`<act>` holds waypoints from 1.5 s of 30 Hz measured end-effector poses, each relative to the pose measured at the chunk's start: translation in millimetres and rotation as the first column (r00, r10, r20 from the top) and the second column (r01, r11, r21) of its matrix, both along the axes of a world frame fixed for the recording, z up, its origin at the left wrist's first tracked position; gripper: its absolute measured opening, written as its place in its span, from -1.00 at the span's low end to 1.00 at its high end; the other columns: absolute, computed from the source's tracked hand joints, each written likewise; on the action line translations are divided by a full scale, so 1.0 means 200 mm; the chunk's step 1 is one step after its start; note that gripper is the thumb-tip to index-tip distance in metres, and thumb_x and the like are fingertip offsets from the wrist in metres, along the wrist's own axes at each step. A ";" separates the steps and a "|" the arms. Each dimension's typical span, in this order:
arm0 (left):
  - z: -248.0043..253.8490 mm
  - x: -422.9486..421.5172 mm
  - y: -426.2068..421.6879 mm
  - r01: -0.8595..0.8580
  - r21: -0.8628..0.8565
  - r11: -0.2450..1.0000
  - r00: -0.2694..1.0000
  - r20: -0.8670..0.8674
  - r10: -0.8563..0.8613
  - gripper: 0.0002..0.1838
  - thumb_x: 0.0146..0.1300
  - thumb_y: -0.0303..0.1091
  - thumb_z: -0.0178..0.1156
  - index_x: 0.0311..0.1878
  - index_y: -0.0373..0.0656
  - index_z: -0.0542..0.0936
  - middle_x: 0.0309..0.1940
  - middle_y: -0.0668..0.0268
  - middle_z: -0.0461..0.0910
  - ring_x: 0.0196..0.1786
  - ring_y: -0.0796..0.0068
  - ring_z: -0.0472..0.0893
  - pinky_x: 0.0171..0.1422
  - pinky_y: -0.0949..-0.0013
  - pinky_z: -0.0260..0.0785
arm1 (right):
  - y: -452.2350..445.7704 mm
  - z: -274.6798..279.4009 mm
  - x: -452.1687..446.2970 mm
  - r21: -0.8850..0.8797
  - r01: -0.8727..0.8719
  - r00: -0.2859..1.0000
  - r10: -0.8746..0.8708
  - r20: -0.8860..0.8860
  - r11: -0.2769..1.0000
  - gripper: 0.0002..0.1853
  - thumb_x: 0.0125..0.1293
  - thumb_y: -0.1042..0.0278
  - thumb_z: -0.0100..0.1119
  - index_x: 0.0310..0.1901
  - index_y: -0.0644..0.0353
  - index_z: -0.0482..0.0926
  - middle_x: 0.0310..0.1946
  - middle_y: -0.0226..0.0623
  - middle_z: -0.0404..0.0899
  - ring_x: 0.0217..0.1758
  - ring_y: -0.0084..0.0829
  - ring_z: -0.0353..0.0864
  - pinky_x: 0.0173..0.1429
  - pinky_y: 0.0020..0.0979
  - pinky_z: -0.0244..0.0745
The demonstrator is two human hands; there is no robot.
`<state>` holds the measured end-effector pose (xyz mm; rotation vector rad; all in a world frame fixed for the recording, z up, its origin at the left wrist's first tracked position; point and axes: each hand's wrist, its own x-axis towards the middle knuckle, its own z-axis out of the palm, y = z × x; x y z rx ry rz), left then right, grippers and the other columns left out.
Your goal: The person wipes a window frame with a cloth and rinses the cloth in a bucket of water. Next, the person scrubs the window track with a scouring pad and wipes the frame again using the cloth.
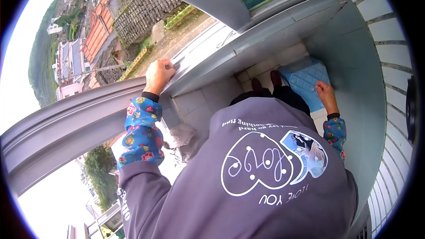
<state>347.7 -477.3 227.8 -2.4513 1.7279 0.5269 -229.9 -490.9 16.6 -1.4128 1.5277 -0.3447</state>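
My left hand (158,78) is closed at the inner edge of the window sill, its fingers curled over a small dark item I cannot make out. Right under it runs the grey metal window frame (128,89), with the bright sill track (201,53) beyond. My right hand (326,97) hangs low on the other side of my body, fingers bent together; whether anything is in them is hidden. Near that hand, on the floor, is a blue box-like thing with a quilted pattern (307,77). Flowered blue sleeve covers (141,128) are on both forearms.
A grey-green wall (354,75) and white tiles (392,53) close off the right side. My feet (265,83) stand on pale floor tiles. A crumpled greyish bag (181,139) lies by my left side. Outside the window are tiled roofs (99,31) far below.
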 end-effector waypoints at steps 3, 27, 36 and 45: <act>-0.03 -0.02 -0.02 0.015 -0.105 0.994 0.990 -0.141 -0.030 -0.88 -0.07 -0.35 0.31 -0.43 -0.15 0.67 -0.57 0.16 0.60 -0.42 0.27 0.64 -0.26 0.30 0.45 | 0.02 -0.05 -0.03 -0.010 -0.032 0.999 0.032 -0.037 0.999 -0.86 0.29 0.41 0.13 -0.23 0.32 0.57 -0.44 -0.14 0.59 -0.35 -0.36 0.58 -0.21 -0.41 0.46; -0.04 -0.24 -0.03 0.304 -0.333 0.893 0.940 -0.049 -0.339 -0.92 0.13 -0.49 0.13 -0.40 -0.23 0.60 -0.42 0.04 0.56 -0.22 -0.05 0.57 -0.12 0.07 0.41 | 0.01 -0.30 -0.05 0.044 -0.117 0.993 0.118 -0.007 0.992 -0.85 0.32 0.38 0.11 -0.24 0.27 0.61 -0.47 -0.42 0.53 -0.49 -0.60 0.42 -0.42 -0.55 0.40; -0.04 -0.18 -0.02 0.272 -0.320 0.908 0.937 -0.125 -0.325 -0.94 0.08 -0.48 0.14 -0.44 -0.21 0.59 -0.41 0.05 0.57 -0.25 -0.03 0.58 -0.12 0.10 0.42 | 0.00 -0.32 -0.05 0.138 -0.020 0.999 0.016 0.032 0.990 -0.84 0.30 0.36 0.11 -0.23 0.24 0.62 -0.43 -0.42 0.56 -0.46 -0.62 0.46 -0.44 -0.55 0.40; -0.03 -0.05 0.04 0.261 -0.130 0.956 0.956 -0.099 -0.275 -0.93 0.11 -0.47 0.16 -0.40 -0.23 0.61 -0.36 0.05 0.59 -0.22 -0.03 0.58 -0.10 0.11 0.42 | -0.02 -0.25 -0.02 0.138 -0.039 0.998 0.032 0.050 0.990 -0.88 0.31 0.40 0.10 -0.27 0.26 0.57 -0.52 -0.41 0.47 -0.52 -0.58 0.40 -0.43 -0.52 0.38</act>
